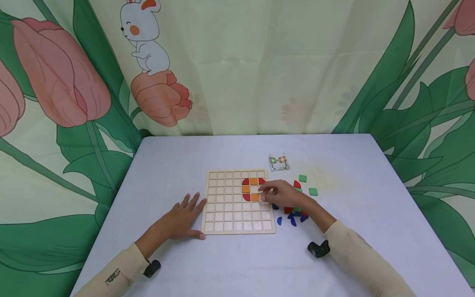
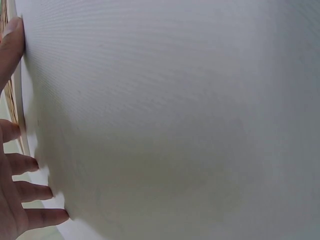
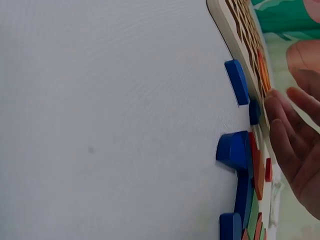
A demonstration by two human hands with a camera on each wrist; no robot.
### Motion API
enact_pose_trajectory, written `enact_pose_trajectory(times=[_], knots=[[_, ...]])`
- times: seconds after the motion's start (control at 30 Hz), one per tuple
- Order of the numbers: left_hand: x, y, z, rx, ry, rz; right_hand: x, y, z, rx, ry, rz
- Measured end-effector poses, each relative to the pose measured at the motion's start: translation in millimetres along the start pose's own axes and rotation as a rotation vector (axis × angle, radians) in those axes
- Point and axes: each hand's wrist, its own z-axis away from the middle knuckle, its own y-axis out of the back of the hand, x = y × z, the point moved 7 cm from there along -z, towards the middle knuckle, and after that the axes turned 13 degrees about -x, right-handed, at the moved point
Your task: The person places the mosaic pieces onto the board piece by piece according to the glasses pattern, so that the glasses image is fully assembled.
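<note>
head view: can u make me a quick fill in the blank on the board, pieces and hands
1. The square pieces seen in the grid board are ____.
2. The rounded pieces in the board, near the right hand, are ____.
3. The two loose squares farthest right on the table are ____.
4. The spread-fingered hand beside the board is the person's ____ one.

Missing words: orange; red; green; left.

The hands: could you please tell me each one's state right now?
Left hand: open, spread at the left edge of the wooden grid board.
Right hand: bent; whether it holds anything cannot be told.
</note>
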Motion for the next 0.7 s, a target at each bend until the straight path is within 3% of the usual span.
enact_pose_trajectory(times=[0.27, 0.5, 0.7], knots=[[0.6, 0.8, 0.0, -0.008, 0.006, -0.003, 22.0, 22.5, 27.1, 0.112, -0.048, -0.111], [0.8, 1.0, 1.9, 0.006, -0.006, 0.007, 42.7, 37.9, 40.0, 0.201, -0.112, -0.080], [0.9, 0.2, 1.4, -0.004, -0.002, 0.019, 46.1, 41.4, 34.3, 0.213, -0.142, -0.012]])
